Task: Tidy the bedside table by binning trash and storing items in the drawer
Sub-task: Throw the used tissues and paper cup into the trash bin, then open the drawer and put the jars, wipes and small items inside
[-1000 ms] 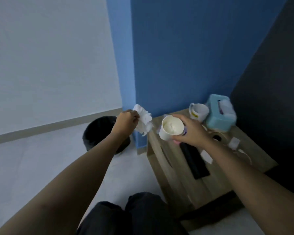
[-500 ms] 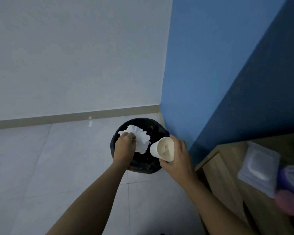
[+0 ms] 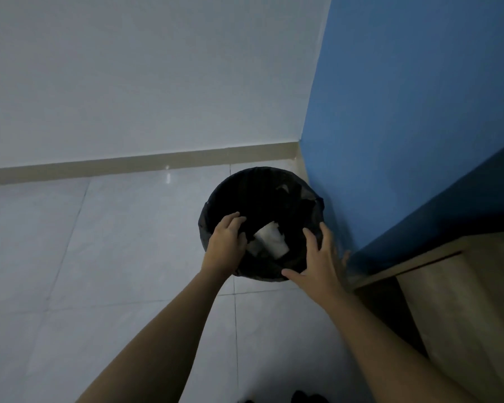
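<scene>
Bin (image 3: 245, 181): I see a cup (image 3: 271, 238) inside.
Left hand (image 3: 227, 242): empty, loose, over rim.
Right hand (image 3: 317, 266): empty, fingers spread.

White wall (image 3: 128, 82), blue wall (image 3: 405, 112), beige skirting (image 3: 128, 165), pale tiled floor (image 3: 70, 257).

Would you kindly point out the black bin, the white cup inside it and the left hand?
black bin (image 3: 256, 173): head view, far rim
white cup (image 3: 272, 241): head view, its side
left hand (image 3: 227, 243): head view, back of hand

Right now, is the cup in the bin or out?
In. The cup lies inside the bin; left hand and right hand hold nothing.
</scene>
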